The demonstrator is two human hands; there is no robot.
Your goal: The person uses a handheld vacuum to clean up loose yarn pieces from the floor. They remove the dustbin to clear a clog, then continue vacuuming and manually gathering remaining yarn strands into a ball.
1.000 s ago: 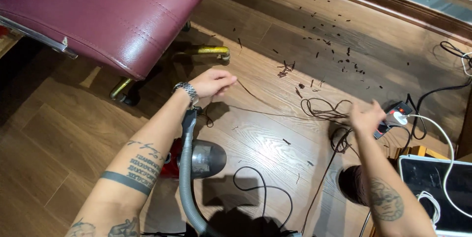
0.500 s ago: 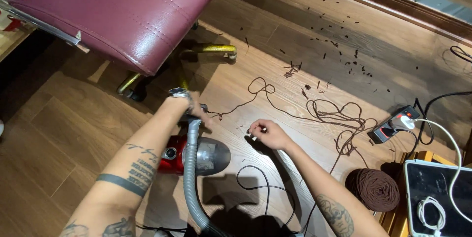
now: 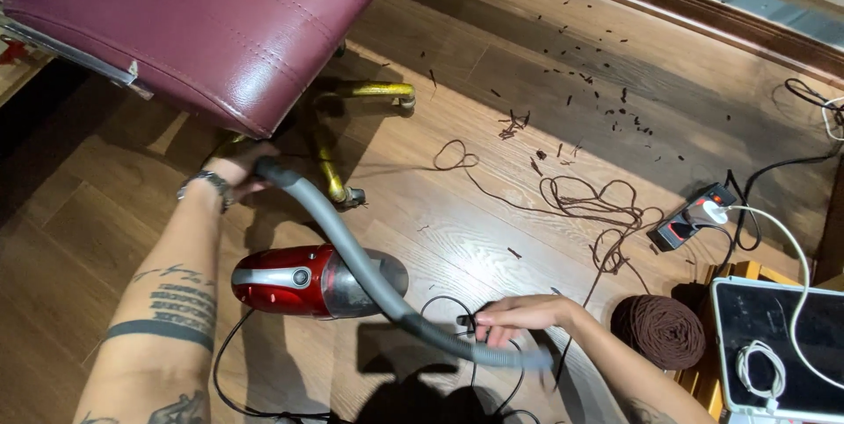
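The left hand [image 3: 236, 171] closes its fingers around the upper end of the grey hose [image 3: 352, 253], just under the maroon seat [image 3: 202, 28]; the right hand [image 3: 519, 314] has its fingers curled on the black cord [image 3: 440, 305] beside the hose's lower end; the red vacuum cleaner [image 3: 299, 282] lies on the floor [image 3: 492, 64] between both hands; a brown yarn ball [image 3: 659, 329] sits just right of the right fingers.

Bare tattooed forearms, left wrist [image 3: 204, 181] with seemingly metal bracelet
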